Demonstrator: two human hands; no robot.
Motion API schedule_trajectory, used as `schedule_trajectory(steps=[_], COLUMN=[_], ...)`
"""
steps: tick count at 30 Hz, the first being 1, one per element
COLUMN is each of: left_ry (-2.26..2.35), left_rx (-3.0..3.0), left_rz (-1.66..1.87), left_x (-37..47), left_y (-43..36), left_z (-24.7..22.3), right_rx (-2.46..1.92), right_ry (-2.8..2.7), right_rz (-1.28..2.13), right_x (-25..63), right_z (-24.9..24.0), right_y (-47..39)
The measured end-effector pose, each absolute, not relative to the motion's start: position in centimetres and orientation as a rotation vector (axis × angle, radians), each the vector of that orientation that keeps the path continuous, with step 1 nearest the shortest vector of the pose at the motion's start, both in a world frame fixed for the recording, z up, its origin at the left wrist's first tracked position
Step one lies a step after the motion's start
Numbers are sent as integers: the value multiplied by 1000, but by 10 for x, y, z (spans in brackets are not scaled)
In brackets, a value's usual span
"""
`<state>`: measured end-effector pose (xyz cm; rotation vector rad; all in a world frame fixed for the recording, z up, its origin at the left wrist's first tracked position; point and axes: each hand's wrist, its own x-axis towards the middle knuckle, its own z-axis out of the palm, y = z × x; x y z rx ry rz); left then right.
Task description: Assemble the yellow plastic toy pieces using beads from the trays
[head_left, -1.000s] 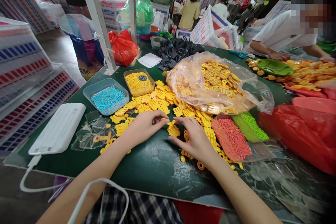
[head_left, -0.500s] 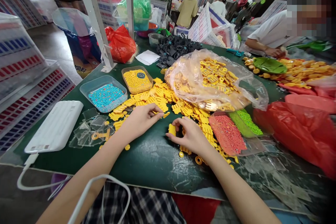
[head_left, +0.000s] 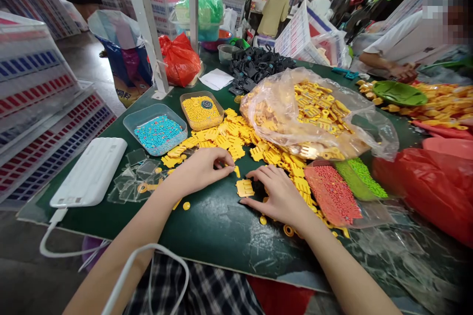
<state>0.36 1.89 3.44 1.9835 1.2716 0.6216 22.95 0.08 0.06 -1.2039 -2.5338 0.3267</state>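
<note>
Green table (head_left: 214, 231). Leftmost we note a white power bank (head_left: 88, 172); then the left hand (head_left: 202, 169), fingertips pinched on a small yellow piece (head_left: 237, 172); a yellow plate (head_left: 245, 188) on the table; right hand (head_left: 279, 194) beside it, thumb and fingers parted, contact unclear to us.

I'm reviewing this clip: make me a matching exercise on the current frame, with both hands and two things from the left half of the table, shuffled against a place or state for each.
Column one
1. left hand
2. right hand
3. white power bank
4. tray of blue beads

Column two
A. beside the tray of yellow beads
B. thumb and fingers near a flat slotted yellow piece
C. has a white cable plugged in
D. fingertips at a small narrow yellow piece

Pairs: 1-D, 2-B, 3-C, 4-A
</note>
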Motion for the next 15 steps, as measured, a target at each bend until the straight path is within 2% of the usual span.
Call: schedule_trajectory(steps=[15], left_ry=[1129], left_rx=[2191], left_rz=[267], left_x=[19], left_y=[16], left_z=[22], right_rx=[-1118], right_ry=[-2659], right_rz=[31], right_x=[225], right_z=[1], right_y=[-2])
